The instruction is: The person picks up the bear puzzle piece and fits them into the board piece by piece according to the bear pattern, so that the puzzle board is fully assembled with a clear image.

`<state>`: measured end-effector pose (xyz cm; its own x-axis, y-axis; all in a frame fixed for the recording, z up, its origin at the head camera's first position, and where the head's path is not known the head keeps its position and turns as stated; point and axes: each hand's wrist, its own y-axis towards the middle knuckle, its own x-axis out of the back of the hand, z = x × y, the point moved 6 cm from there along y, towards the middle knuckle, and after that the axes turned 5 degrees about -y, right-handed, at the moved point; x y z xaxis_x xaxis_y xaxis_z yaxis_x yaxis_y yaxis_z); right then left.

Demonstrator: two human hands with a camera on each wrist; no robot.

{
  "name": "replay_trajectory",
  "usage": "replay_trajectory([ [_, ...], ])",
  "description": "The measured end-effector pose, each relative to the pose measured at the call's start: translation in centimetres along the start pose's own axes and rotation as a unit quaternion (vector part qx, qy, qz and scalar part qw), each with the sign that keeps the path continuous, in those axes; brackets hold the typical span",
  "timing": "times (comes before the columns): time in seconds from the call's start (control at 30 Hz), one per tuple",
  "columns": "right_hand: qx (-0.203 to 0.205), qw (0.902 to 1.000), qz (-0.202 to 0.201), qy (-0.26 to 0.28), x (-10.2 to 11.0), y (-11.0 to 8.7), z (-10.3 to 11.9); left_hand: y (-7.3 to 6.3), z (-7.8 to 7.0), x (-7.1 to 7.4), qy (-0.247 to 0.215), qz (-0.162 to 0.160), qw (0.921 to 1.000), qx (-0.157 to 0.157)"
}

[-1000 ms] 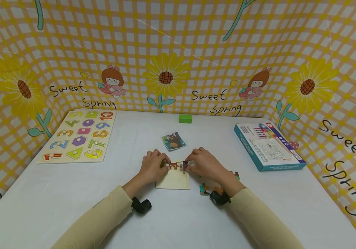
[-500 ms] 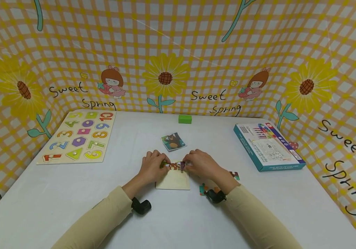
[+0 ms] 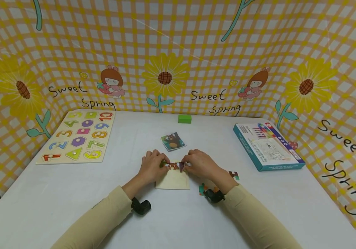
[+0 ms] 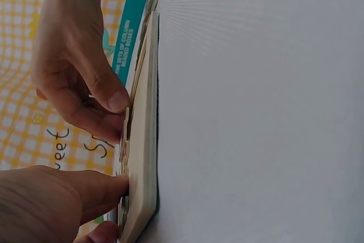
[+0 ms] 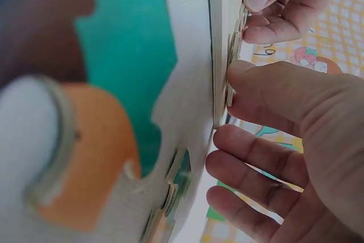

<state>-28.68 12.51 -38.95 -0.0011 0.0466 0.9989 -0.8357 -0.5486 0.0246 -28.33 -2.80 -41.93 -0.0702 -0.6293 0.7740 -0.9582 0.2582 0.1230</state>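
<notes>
Nearest: loose puzzle pieces [image 3: 203,189] lie on the white table [image 3: 72,193] by the right wrist. Next, wooden puzzle tray [image 3: 173,180], shallow; its near part is bare wood, and a row of puzzle pieces [image 3: 174,166] sits along its far edge. Left hand [image 3: 151,166] pinches the row's left end, thumb pressed to the tray's edge. Right hand [image 3: 200,165] presses the right end with thumb and forefinger; its other fingers are loosely spread. Beyond: bear picture card [image 3: 172,141], then green block [image 3: 184,119]. Far left, number board [image 3: 77,136] with its pegged shapes seated; far right, teal box [image 3: 267,145], closed. Bare table flanks the tray.
</notes>
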Motion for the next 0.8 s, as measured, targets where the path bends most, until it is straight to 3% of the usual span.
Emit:
replay_trajectory([
  [0.37,0.003,0.9999,-0.005,-0.008,-0.1,0.0,0.0,0.3,-1.0,-0.1,0.008,-0.007,0.9999,-0.007],
  [0.63,0.007,0.9999,-0.007,0.003,0.0,0.0,0.1,0.9,-2.0,-0.8,-0.003,-0.004,0.9995,-0.030],
  [0.8,0.010,0.9999,-0.006,0.006,0.0,0.0,0.1,1.1,-2.1,-1.2,-0.003,-0.002,0.9996,-0.026],
])
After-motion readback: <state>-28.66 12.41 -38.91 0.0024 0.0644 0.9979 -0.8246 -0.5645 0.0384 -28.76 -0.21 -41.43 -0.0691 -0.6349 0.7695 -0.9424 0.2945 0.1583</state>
